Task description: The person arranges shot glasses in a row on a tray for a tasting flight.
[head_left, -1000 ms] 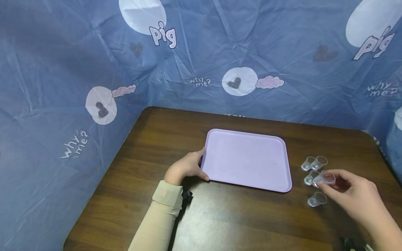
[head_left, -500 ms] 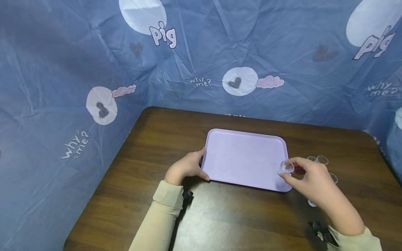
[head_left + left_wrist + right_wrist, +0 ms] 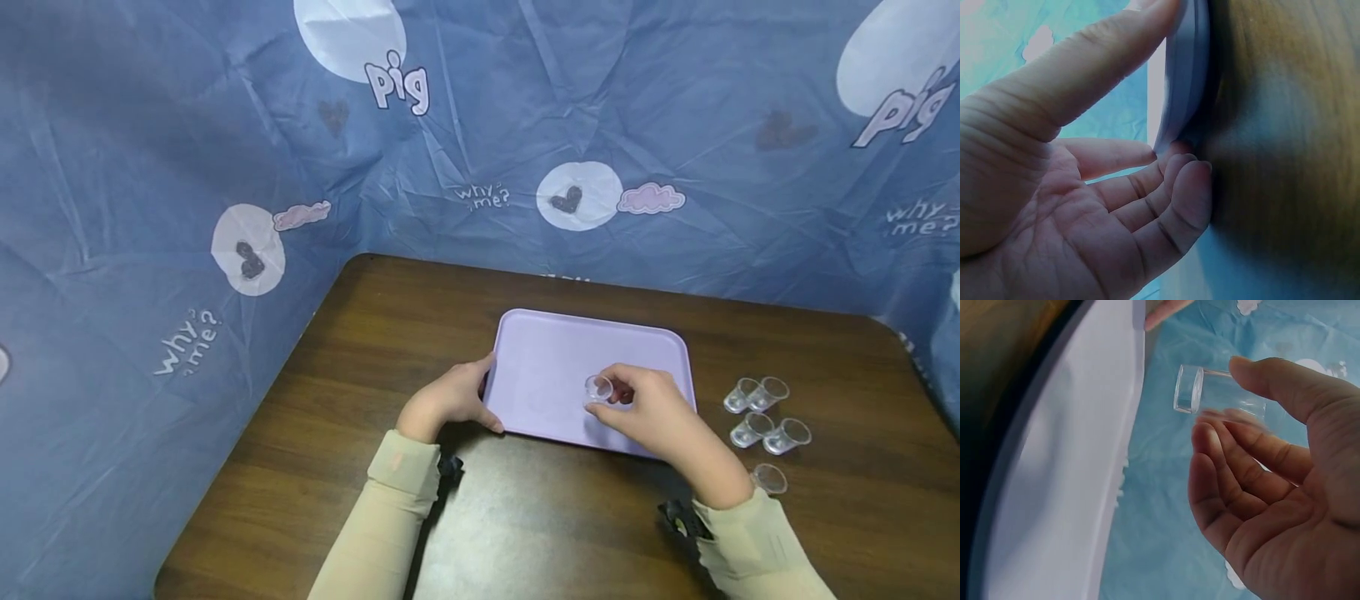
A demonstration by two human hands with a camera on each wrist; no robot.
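Observation:
A small clear shot glass (image 3: 597, 389) is upright in my right hand (image 3: 656, 412), pinched between thumb and fingers over the lilac tray (image 3: 536, 358). In the right wrist view the thick base of the glass (image 3: 1186, 389) points toward the tray, with a gap between them. My left hand (image 3: 450, 396) grips the tray's left end near its front corner. Seen from the left wrist, the thumb lies along the rim (image 3: 1188, 69) and the fingers curl at its edge, close to the tabletop.
Several more clear shot glasses stand in a loose group right of the tray, among them a front one (image 3: 770, 478) partly hidden by the right arm and a back one (image 3: 768, 393). The brown wooden table (image 3: 360, 350) meets a blue printed cloth (image 3: 450, 125) behind and at left.
My right hand has carried the shot glass leftward from the group at the right to above the middle of the tray. The left hand stays on the tray.

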